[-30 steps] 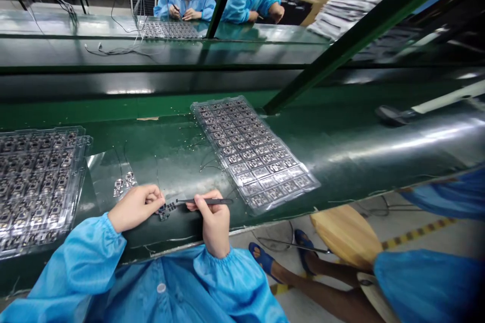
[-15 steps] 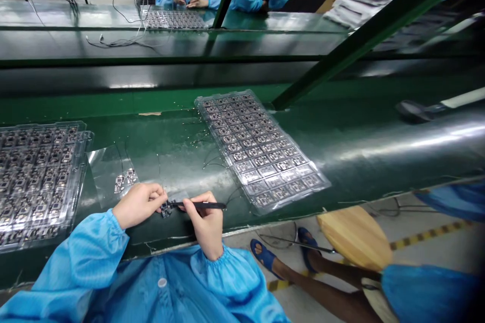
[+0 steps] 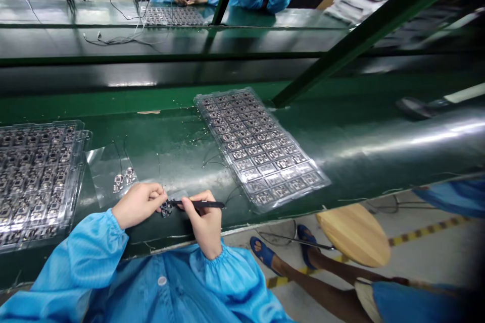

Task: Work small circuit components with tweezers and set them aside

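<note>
Circuit board [image 3: 165, 210] sits low over the green bench [image 3: 170, 131], its edge pinched between thumb and forefinger of the left hand [image 3: 139, 205]. The right hand [image 3: 206, 222] grips black tweezers [image 3: 214, 205], fingers closed around them, their tip at the board. Two more boards [image 3: 124, 178] lie on clear film [image 3: 100, 164], just beyond the left hand.

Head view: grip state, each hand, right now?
Left hand: grip closed at the edge of the small circuit board; can't tell whether it pinches board or wire.
Right hand: grip closed, holding the black tweezers.
</note>
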Available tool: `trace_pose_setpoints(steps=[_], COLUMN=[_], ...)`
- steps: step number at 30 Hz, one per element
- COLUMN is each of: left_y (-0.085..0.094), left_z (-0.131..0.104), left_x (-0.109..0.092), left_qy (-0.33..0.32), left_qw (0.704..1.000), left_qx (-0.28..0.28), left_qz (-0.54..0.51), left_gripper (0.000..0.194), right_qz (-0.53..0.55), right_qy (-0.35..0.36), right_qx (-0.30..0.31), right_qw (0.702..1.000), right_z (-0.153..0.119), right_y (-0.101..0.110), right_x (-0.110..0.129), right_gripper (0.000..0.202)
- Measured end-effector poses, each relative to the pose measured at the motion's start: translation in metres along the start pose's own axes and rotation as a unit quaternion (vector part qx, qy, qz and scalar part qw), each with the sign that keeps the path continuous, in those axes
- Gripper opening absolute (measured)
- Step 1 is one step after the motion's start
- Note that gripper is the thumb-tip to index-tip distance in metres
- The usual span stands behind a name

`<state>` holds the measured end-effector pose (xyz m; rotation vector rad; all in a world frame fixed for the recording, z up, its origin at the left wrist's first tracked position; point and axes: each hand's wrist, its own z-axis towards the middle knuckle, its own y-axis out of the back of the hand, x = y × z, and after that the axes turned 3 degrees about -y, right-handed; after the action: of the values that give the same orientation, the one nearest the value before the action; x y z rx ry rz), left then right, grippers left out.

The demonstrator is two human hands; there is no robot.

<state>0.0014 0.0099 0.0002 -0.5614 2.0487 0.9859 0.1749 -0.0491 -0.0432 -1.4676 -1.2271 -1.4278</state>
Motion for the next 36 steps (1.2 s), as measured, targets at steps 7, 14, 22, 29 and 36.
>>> trace_pose_setpoints(steps=[7, 14, 22, 29, 36], left_y=[-0.0009, -0.0013, -0.0004, -0.0010, -0.0029], left_z=[-0.0018, -0.0006, -0.0004, -0.0014, 0.0003], left_x=[0.0009, -0.0002, -0.0037, -0.0028, -0.0017], left_qy=[-0.002, 0.002, 0.001, 0.009, 0.005], left_qw=[1.000, 1.000, 1.000, 0.999, 0.998], left_qx=[-0.005, -0.005, -0.006, -0.001, -0.002], left_qz=[-0.006, -0.010, -0.007, -0.031, -0.056], left_gripper=[0.030, 0.029, 0.030, 0.028, 0.025], right_qz=[0.004, 0.013, 0.015, 0.010, 0.018], right_qy=[-0.007, -0.008, -0.013, -0.010, -0.016], right_qx=[0.001, -0.002, -0.004, -0.006, -0.005], right_qw=[1.000, 1.000, 1.000, 1.000, 1.000], right_z=[-0.0002, -0.0013, -0.0005, -0.0011, -0.0008], right_y=[-0.0005, -0.0007, -0.0007, -0.0005, -0.0007], right_x=[-0.0014, -0.0022, -0.0019, -0.0026, -0.0010], right_gripper=[0.028, 0.027, 0.028, 0.030, 0.031])
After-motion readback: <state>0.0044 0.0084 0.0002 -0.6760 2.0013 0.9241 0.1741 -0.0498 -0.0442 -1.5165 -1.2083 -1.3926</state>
